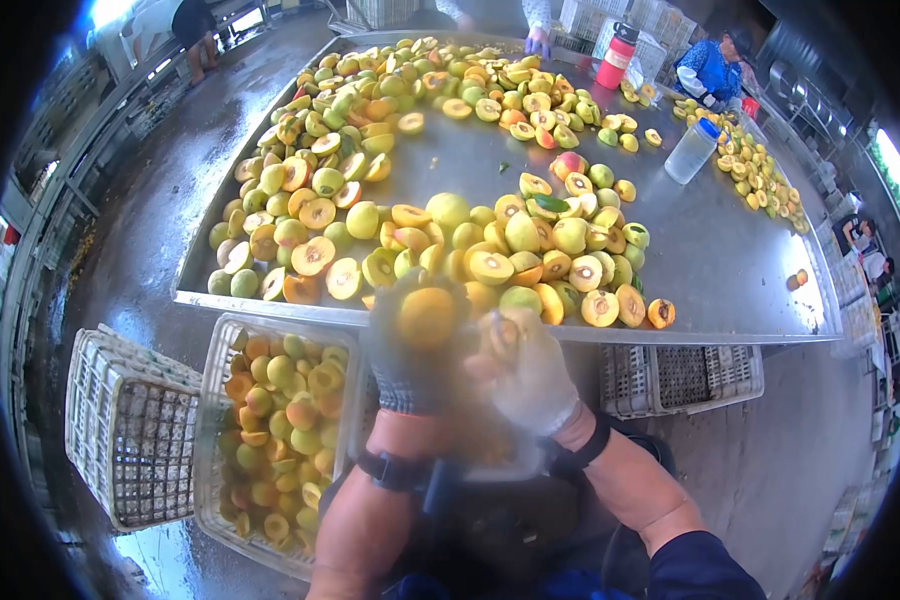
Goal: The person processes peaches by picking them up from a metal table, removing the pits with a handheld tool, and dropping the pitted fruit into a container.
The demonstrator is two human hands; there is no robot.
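My left hand (410, 345), in a grey glove, is at the near edge of the metal table with its fingers around a yellow-orange peach (428, 318). A blurred smear covers part of this hand. My right hand (532, 375), in a whitish glove, is just to the right, its fingers curled closed. What it grips is too blurred to name. Right beyond both hands lies a heap of cut peach halves (570, 235), many with the stone side up. Between my wrists, below the hands, is a blurred pale container (495, 455).
The metal table (400, 185) carries more peaches (310, 205), a red bottle (618, 58) and a blue-lidded clear jar (692, 152). A crate of peaches (215, 400) stands at lower left beside another crate (135, 430). Crates (680, 378) sit under the table. Co-workers (712, 72) stand across it.
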